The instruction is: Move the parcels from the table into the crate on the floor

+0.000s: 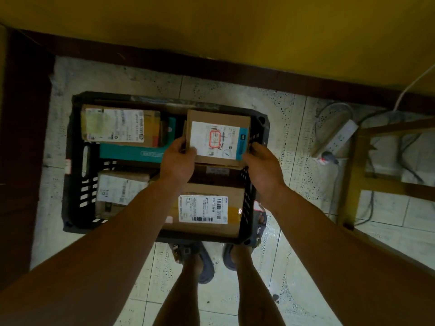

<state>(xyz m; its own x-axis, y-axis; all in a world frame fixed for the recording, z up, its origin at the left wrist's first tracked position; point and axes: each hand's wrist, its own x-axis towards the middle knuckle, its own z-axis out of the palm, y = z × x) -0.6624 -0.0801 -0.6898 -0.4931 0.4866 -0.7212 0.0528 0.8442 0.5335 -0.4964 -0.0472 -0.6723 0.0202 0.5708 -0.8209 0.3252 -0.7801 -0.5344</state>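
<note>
I hold a small cardboard parcel point(217, 137) with a white label over the far right part of the black plastic crate point(77, 161) on the floor. My left hand point(179, 158) grips its left near edge, thumb on the label. My right hand point(261, 163) grips its right near corner. Inside the crate lie a labelled box point(120, 125) at the far left on a teal box point(131, 152), a box point(120, 189) at the near left and a larger box point(209, 208) at the near right.
The crate stands on a speckled tile floor by a yellow wall with a dark skirting. A white power strip point(336, 137) with cables lies to the right, beside a wooden frame point(350, 180). My feet in sandals point(202, 262) stand at the crate's near edge.
</note>
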